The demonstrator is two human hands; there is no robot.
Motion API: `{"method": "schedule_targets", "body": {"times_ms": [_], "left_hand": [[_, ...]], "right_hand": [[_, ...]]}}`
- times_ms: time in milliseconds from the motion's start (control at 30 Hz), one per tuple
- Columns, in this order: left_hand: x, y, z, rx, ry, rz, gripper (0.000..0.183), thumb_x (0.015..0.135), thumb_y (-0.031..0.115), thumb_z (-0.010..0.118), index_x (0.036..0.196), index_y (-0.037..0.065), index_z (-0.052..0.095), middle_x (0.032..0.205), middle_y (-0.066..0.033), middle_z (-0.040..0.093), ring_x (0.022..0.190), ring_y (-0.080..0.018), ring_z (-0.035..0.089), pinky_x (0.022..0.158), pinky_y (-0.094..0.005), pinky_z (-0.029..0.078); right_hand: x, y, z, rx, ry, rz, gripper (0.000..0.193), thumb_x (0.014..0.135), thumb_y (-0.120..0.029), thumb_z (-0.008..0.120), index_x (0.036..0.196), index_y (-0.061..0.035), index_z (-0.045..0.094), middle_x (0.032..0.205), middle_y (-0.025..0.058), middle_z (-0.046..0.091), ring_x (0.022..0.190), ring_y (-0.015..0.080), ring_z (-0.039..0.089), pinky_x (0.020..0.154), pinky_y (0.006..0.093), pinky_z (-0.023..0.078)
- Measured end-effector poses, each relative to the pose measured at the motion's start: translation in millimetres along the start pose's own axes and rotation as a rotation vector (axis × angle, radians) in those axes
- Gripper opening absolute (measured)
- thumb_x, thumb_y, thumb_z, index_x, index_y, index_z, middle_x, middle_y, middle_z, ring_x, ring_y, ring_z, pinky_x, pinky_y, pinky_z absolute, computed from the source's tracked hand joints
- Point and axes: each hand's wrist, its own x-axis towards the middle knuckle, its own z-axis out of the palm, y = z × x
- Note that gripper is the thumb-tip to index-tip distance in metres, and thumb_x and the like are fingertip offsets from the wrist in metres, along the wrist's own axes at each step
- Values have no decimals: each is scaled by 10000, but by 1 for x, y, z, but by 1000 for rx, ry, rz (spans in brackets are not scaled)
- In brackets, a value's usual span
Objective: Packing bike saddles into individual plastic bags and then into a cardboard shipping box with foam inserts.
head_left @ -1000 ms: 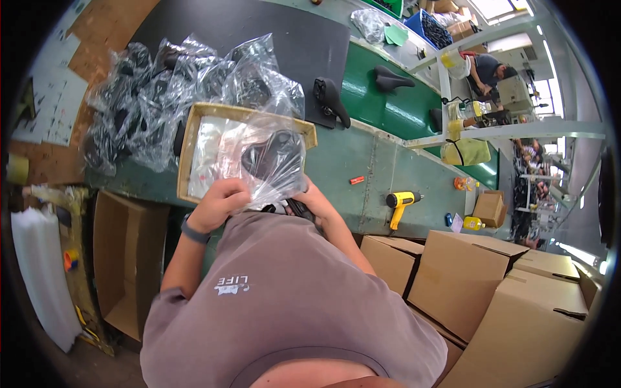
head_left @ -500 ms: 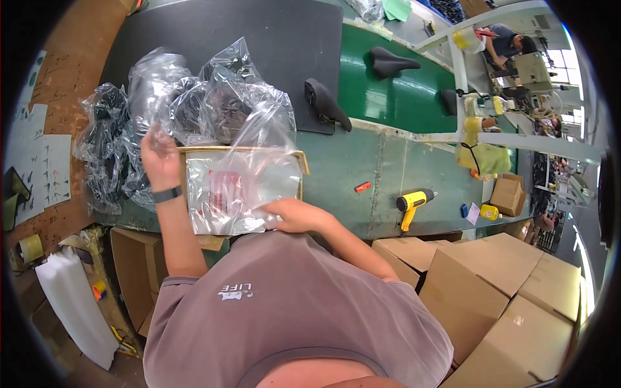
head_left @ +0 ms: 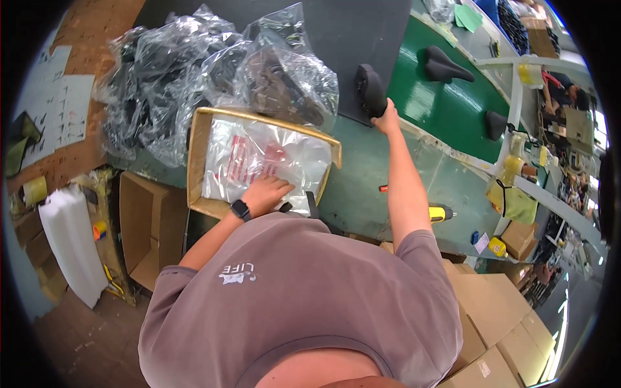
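**Hands at tray and saddle**

Left hand point(head_left: 266, 193) is laid flat, fingers spread, on a clear plastic bag point(head_left: 265, 161) inside the shallow cardboard tray point(head_left: 197, 161). Right hand point(head_left: 388, 110) is closed on a black bicycle saddle point(head_left: 370, 87) at the far belt edge point(head_left: 446, 107).

Surroundings of the green workbench

Two black saddles point(head_left: 445, 64) are seen on the green belt point(head_left: 420, 97); a yellow tool point(head_left: 440, 213) is laid near the bench edge, and cardboard boxes point(head_left: 498, 330) are stacked at lower right
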Motion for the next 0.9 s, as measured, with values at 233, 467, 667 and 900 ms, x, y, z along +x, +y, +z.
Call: {"method": "schedule_targets", "body": {"times_ms": [233, 467, 667, 900], "left_hand": [[-18, -39, 53, 126, 146, -528, 321, 950, 170, 707, 1255, 75, 740, 1218, -156, 772, 1164, -364, 744, 988, -517, 591], [-21, -13, 52, 64, 139, -181, 197, 937, 227, 755, 1058, 73, 780, 1052, -145, 778, 1005, -373, 763, 870, -526, 613], [-16, -84, 101, 16, 165, -360, 228, 923, 286, 811, 964, 66, 767, 1077, -180, 771, 1074, -357, 735, 916, -522, 575], [-12, -43, 93, -417, 612, -435, 345, 1096, 369, 596, 1073, 62, 752, 868, -121, 788, 847, -368, 758, 804, -506, 579]], "right_hand": [[-137, -95, 14, 142, -22, 130, 756, 834, -178, 786, 1500, -70, 445, 1358, 308, 588, 1132, 574, 679, 1004, 615, 571], [-349, -32, 23, 1340, -397, 622, 452, 919, -155, 747, 1281, 51, 573, 994, 143, 628, 827, 242, 654, 699, 371, 593], [-499, -36, -18, 2263, -769, 1089, 404, 957, -138, 806, 1274, 57, 649, 1009, 151, 694, 859, 223, 710, 736, 329, 614], [-520, -69, 36, 1409, -309, 753, 412, 970, -438, 869, 1092, -81, 704, 864, 97, 719, 645, 189, 685, 556, 335, 586]]}}
